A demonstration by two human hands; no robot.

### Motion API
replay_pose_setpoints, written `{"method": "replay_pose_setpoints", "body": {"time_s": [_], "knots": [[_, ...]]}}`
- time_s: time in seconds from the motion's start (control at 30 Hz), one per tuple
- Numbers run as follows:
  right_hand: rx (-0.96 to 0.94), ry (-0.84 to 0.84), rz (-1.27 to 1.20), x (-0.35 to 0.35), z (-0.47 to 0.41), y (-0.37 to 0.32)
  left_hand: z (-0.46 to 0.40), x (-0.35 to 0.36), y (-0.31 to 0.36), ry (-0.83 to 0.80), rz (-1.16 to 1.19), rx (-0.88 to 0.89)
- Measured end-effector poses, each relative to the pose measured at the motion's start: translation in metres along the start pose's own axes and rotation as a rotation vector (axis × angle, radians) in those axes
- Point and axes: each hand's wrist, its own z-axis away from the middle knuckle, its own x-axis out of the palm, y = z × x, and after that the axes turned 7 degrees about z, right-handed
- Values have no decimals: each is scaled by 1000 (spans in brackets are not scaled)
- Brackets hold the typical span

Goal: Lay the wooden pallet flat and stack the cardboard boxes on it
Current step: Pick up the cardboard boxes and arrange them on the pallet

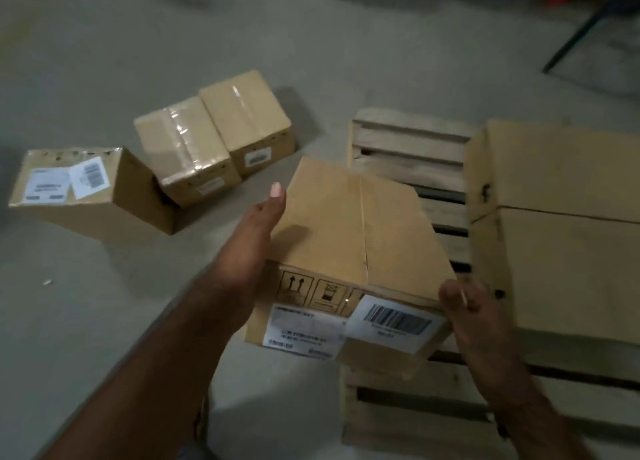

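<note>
Both hands carry one cardboard box (353, 251) over the left edge of the wooden pallet (408, 148), which lies flat on the floor (104, 61). Left hand (256, 227) flat against its left side, fingers together; right hand (465, 303) clamped on its near right corner. Large box (568, 224) sits on the pallet's right side. Farther left, three boxes (214, 137) on the floor, one tilted.

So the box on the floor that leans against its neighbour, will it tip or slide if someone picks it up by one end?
The leaning box already rests tilted on one edge, so it would probably rock or drop flat when nudged. Its cardboard faces look straight, so likely stiff. The taped neighbour may shift once the support goes.
</note>
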Motion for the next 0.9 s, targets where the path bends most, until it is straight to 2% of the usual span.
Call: {"method": "replay_pose_setpoints", "body": {"time_s": [0.13, 0.27, 0.43, 0.57, 0.7, 0.8, 0.9], "knots": [[43, -11, -131, -118, 8, 23, 64, 108, 7, -117, -32, 57], [-68, -67, -158, -251, 17, 46, 115, 213, 2, -205, -69, 5], [-138, -35, -159, -388, 39, 63, 170, 306, 6, -356, -172, 54], [-114, 70, -282, -453, 66, 59, 210, 363, 20, -557, -229, 209], [-69, 370, -365, -497, 87, 69, 231, 413, 30, -737, -332, 357], [-31, 463, -458, -522, 93, 93, 233, 448, 24, -738, -483, 492], [-85, 488, -520, -547, 91, 117, 229, 487, 6, -663, -667, 613]]}}
